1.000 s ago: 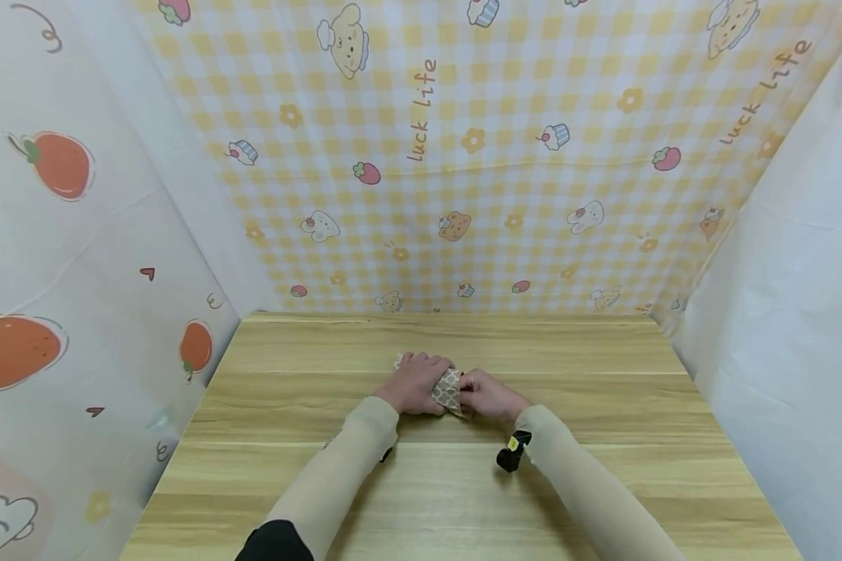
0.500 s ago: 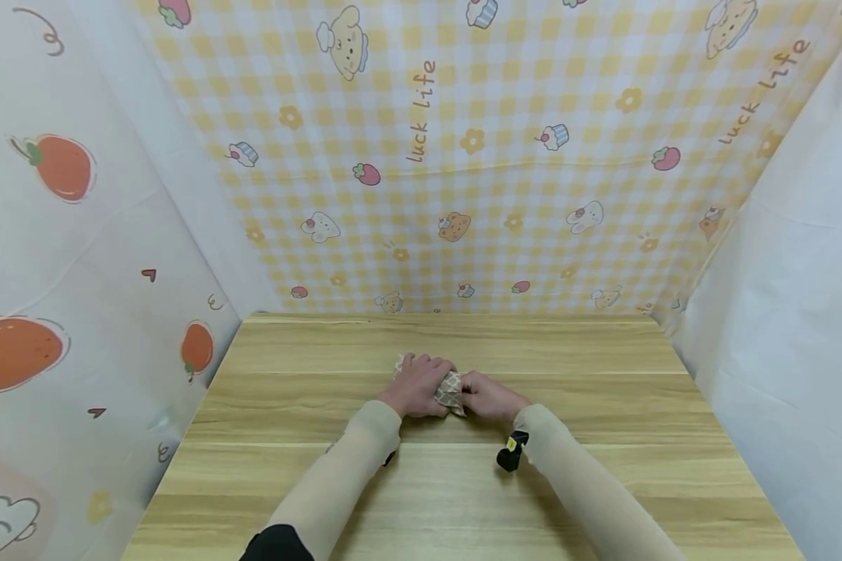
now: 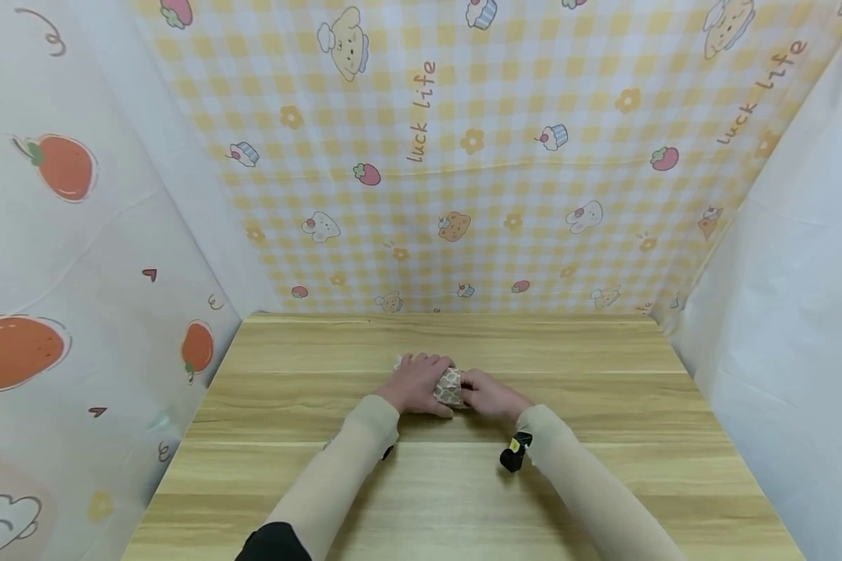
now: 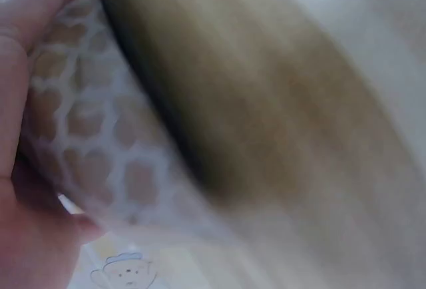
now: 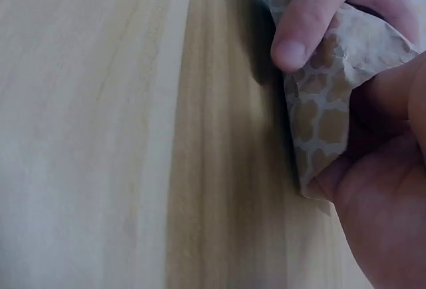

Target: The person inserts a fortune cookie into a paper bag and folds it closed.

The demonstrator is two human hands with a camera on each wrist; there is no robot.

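Note:
A small bundle in patterned paper [image 3: 448, 387], brown patches on a white net, lies on the wooden table between both hands. My left hand [image 3: 419, 384] lies over its left part and grips it, thumb on the near side. In the left wrist view the patterned paper [image 4: 93, 109] runs out from under the fingers. At the right end, my right hand [image 3: 494, 397] holds the paper's edge with curled fingers. The right wrist view shows that end of the paper [image 5: 319, 119] creased and gaping around the right fingers. What is inside is hidden.
The wood-grain table [image 3: 589, 483] reaches back to a yellow checked cloth [image 3: 505, 179] at its far edge. White sheets hang at both sides, the left one [image 3: 112, 234] printed with fruit. A black wrist camera [image 3: 515, 453] sits under the right sleeve.
The paper's right end has been folded in: the pointed corner that stuck out toward the near side is no longer seen. Both hands have stayed in nearly the same place.

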